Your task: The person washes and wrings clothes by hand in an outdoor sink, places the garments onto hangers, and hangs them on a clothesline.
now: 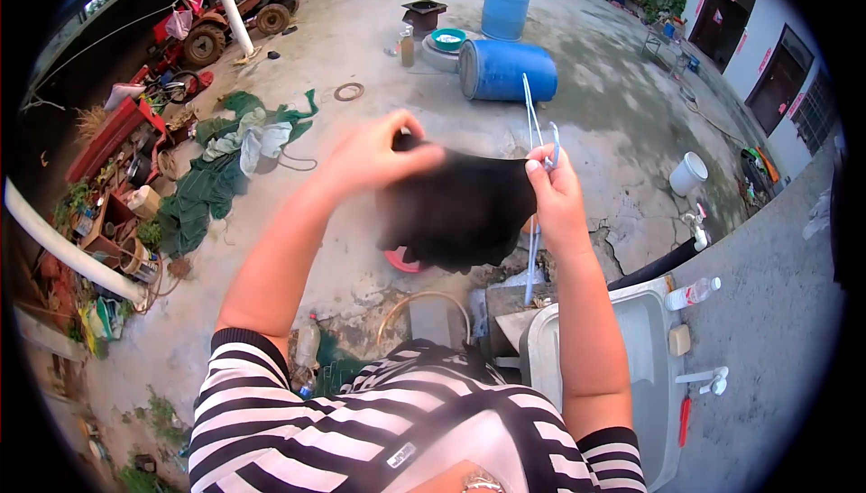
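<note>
A black piece of cloth, seemingly a garment (465, 209), hangs spread between my two hands in front of me. My left hand (383, 157) is smeared by motion; its fingers curl over the cloth's upper left edge, with dark fabric between thumb and fingers. At the upper right corner, my right hand (555, 188) pinches a pale blue-white clothes hanger (531, 267) together with the cloth's edge. Seen nearly edge-on, the hanger stretches above and below that hand. Behind the cloth, a pinkish-red basin (400, 261) is mostly hidden.
Close on my right is a stone sink (532, 349), with a plastic bottle (695, 293), soap (679, 340) and a tap (699, 222) around it. Blue barrels (510, 71) and a white bucket (688, 174) are farther out. Green netting (203, 200) lies at left.
</note>
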{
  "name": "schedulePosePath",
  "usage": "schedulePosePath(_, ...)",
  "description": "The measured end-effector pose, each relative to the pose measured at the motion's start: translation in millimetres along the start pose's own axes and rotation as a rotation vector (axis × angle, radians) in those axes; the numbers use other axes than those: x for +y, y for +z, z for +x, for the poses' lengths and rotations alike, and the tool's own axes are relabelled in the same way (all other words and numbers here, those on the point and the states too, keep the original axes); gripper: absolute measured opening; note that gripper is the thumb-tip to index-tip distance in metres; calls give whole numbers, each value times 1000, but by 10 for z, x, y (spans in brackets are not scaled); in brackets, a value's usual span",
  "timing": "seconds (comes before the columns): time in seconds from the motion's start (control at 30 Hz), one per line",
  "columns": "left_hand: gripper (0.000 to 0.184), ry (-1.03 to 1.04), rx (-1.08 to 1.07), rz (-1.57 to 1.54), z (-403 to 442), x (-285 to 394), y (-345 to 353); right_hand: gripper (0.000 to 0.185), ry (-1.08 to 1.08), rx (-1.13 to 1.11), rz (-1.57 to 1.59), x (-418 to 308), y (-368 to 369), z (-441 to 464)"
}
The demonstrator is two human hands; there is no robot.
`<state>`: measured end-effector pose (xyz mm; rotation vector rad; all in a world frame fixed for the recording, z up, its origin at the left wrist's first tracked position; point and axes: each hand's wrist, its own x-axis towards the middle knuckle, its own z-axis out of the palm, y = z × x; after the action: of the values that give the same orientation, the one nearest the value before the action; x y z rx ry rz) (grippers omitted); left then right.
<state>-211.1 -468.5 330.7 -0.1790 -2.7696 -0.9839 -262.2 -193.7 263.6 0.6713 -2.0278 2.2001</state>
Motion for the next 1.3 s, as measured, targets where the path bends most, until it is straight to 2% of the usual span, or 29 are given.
schedulePosePath(0.1, 29, 202, 110, 385, 61, -273, 271, 2, -68, -10, -65, -174, -25, 41)
schedulePosePath(0.23, 10, 341, 472, 458, 13, -358, 375, 1, -90, 3, -167, -186, -162, 53)
schedulePosePath(0.33, 8, -87, 19, -24, 0, -283, 349, 1, -81, 28, -173, -17, -280, 71)
schedulePosePath(0.43, 17, -234, -265, -915, 19, -365, 471, 2, 11, -55, -198, 87, -454, 24)
schedulePosePath(0.47, 25, -358, -253, -977, 19, -353, 515, 8, -4, -84, -265, 152, -516, 0)
schedulePosePath(0.57, 26, -352, -412, -1309, -48, -121, 508, 25, 171, 23, -481, -154, -525, -287)
schedulePosePath(0.6, 27, -332, -447, -1357, -57, -85, 512, 33, -26, 93, -547, -46, -626, -376)
schedulePosePath(0.7, 32, -294, -439, -1327, -108, 67, 581, 27, -235, 176, -746, -312, -863, -694)
schedulePosePath(0.8, 37, -219, -457, -1265, -128, 95, 620, 22, 34, 152, -513, -579, -1181, -1056)
schedulePosePath(0.87, 38, -260, -440, -1190, -150, 108, 611, 21, 165, 114, -378, -801, -1329, -1249)
schedulePosePath(1.0, 35, -229, -397, -1108, -268, 389, 535, 19, 124, 17, -345, -1025, -1206, -1374)
schedulePosePath(1.1, 31, -2, -354, -851, -357, 544, 525, 19, 65, -21, -420, -957, -856, -1230)
schedulePosePath(1.17, 18, 378, -183, -189, -459, 782, 418, 18, -24, -34, -341, -919, -661, -1142)
schedulePosePath(1.23, 15, 665, 101, 206, -557, 1015, 372, 18, -77, -43, -298, -979, -545, -1027)
schedulePosePath(1.3, 16, 693, 192, 341, -588, 1077, 337, 18, -91, -37, -286, -1128, -507, -896)
